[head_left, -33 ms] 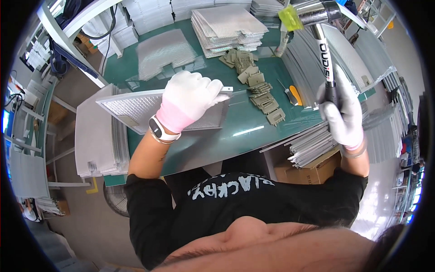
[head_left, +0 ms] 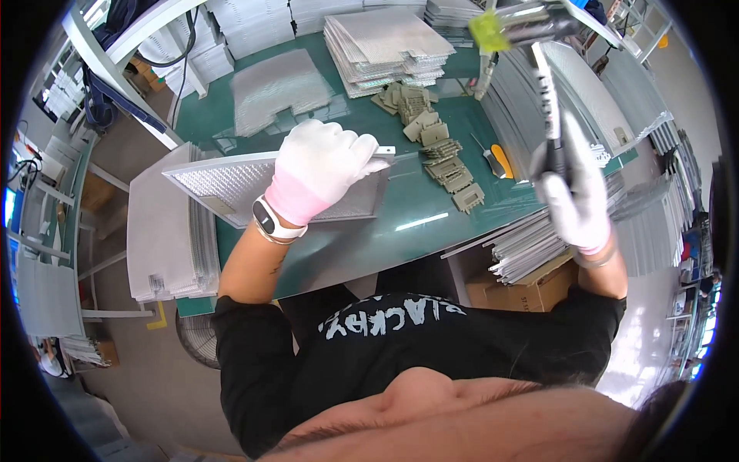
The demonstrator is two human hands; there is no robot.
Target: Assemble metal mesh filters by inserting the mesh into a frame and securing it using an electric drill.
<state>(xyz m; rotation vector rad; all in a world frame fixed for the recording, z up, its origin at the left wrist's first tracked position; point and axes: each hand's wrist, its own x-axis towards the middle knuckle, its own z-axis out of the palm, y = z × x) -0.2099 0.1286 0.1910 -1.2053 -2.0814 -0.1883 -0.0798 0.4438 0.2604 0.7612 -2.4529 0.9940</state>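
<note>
My left hand (head_left: 327,163), in a white glove with a pink cuff, is closed on the top edge of a framed metal mesh panel (head_left: 239,182). That panel stands tilted on the green table, a light bar along its upper edge. In my gloved right hand (head_left: 573,192) is the dark handle of a hammer (head_left: 551,115), held upright at the right. Its thick head, blurred by motion, has a yellow-green face on the left end. Several olive-grey plastic clips (head_left: 446,154) lie in a row between the two hands.
A yellow-handled screwdriver (head_left: 500,162) lies right of the clips. Stacked mesh sheets (head_left: 385,46) and a single sheet (head_left: 277,88) rest at the back of the green table (head_left: 346,254). More panels are piled at the left (head_left: 169,231) and right; a cardboard box (head_left: 512,292) sits below.
The hammer and my right hand have shifted slightly to the left, and the hammer is now blurred. My left hand and the panel have stayed in place.
</note>
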